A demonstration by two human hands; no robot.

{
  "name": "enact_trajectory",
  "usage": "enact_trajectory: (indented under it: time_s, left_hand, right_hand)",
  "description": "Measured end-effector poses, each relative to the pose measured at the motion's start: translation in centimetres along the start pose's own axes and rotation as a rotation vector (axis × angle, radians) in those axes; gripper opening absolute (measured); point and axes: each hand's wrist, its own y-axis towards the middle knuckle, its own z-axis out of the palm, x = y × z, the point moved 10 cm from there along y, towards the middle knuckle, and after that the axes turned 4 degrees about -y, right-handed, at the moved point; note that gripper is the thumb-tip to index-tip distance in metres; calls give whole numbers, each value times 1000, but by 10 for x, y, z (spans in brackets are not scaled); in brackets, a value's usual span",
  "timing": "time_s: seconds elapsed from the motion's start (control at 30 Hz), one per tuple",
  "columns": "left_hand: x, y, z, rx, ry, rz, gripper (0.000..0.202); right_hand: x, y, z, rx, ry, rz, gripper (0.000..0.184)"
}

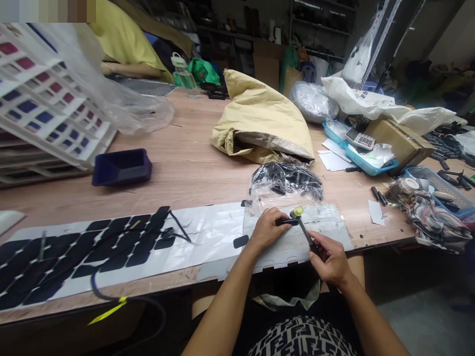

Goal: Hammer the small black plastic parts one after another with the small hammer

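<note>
My left hand (267, 228) is closed around one end of a short black bar-shaped piece (291, 222), held low over a pale grey board (270, 252). My right hand (329, 258) grips the dark handle of a small hammer (305, 230) with a yellow-tipped head. The hammer's head is at the free end of the black piece; whether they touch I cannot tell. Just beyond my hands lies a clear plastic bag (287, 180) with black parts in it. To the left, a white sheet (215, 222) carries rows of black rounded pads.
A yellow-brown sack (263, 118) lies behind the bag. At left stand a dark blue tray (122, 168) and a white lattice basket (48, 94). On the right are a blue basket (371, 165), a carton (401, 138) and a crumpled cloth (438, 217). Across the table, a person wears a yellow top (126, 39).
</note>
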Motion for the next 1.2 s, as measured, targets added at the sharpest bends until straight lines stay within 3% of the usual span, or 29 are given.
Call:
enact_trajectory:
  time_s: [0.13,0.33,0.57,0.8,0.93,1.07,1.13,1.2]
  left_hand:
    - [0,1,-2,-18,-23,-15,9]
    - [-1,2,-3,-20,-34,-12,11]
    - [0,0,-3,-21,-27,-10,9]
    - [-5,0,-5,-9,-44,-17,11]
    - [-37,-32,-9,114,-218,-18,17]
    - [-65,-91,23,468,-351,-71,15]
    - [-57,-117,47,578,-318,-143,12]
    - [-29,-135,68,575,-182,-258,13]
  right_hand:
    - [8,2,8,44,-86,-57,54]
    - [-5,1,1,3,-66,73,50]
    - [-18,-3,3,43,-40,108,50]
    - [-50,3,-11,-98,112,215,49]
    - [-67,5,-15,-149,157,258,48]
    - [-68,5,-10,-109,184,270,50]
    - [-68,5,-8,-87,176,278,50]
    - [-68,4,-6,-74,166,282,50]
